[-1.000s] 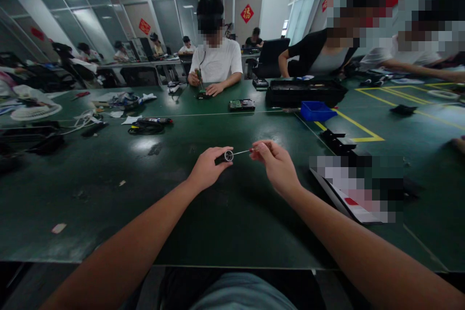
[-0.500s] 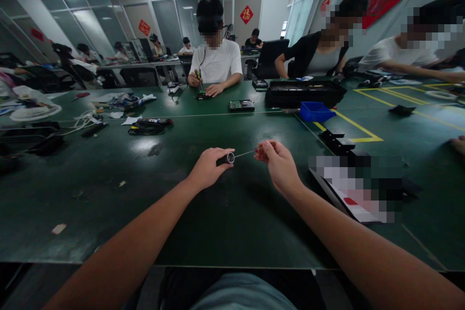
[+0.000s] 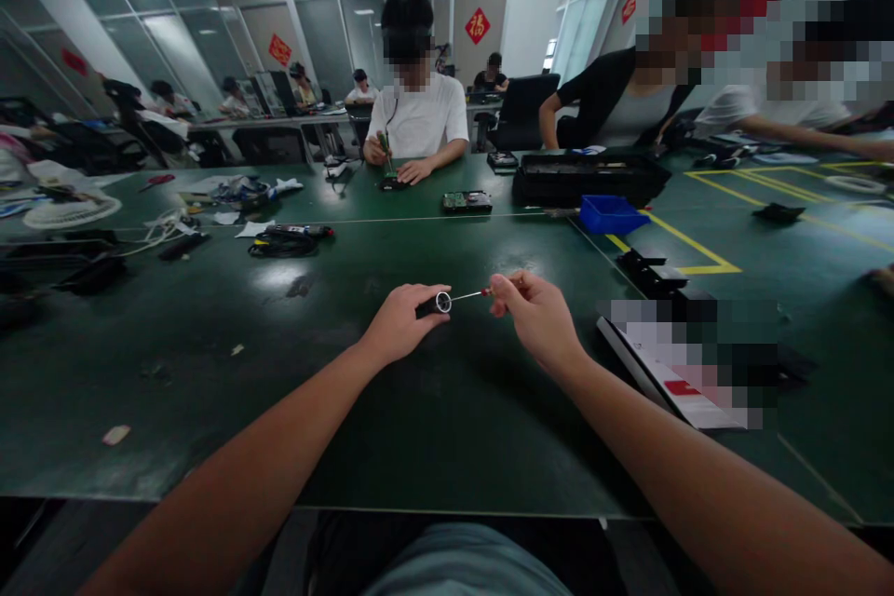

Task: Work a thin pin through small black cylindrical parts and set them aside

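Observation:
My left hand [image 3: 399, 320] grips a small black cylinder with a silver ring end [image 3: 439, 303], held just above the green table [image 3: 433, 419]. My right hand [image 3: 535, 317] pinches a thin screwdriver with a red handle [image 3: 470, 295]. Its metal tip points left into the ring end of the cylinder. Both hands hover over the middle of the table, a hand's width apart.
A flat black and white device [image 3: 670, 363] lies right of my right hand. Farther back are a blue bin [image 3: 609, 213], a black tray [image 3: 590, 175], a circuit board [image 3: 466, 201] and cables [image 3: 283, 245]. A person in white [image 3: 417, 116] works opposite; others sit at the right.
The hands stay almost in place. The screwdriver's red handle shows more clearly beside my right fingers, and its tip remains at the cylinder's ring end.

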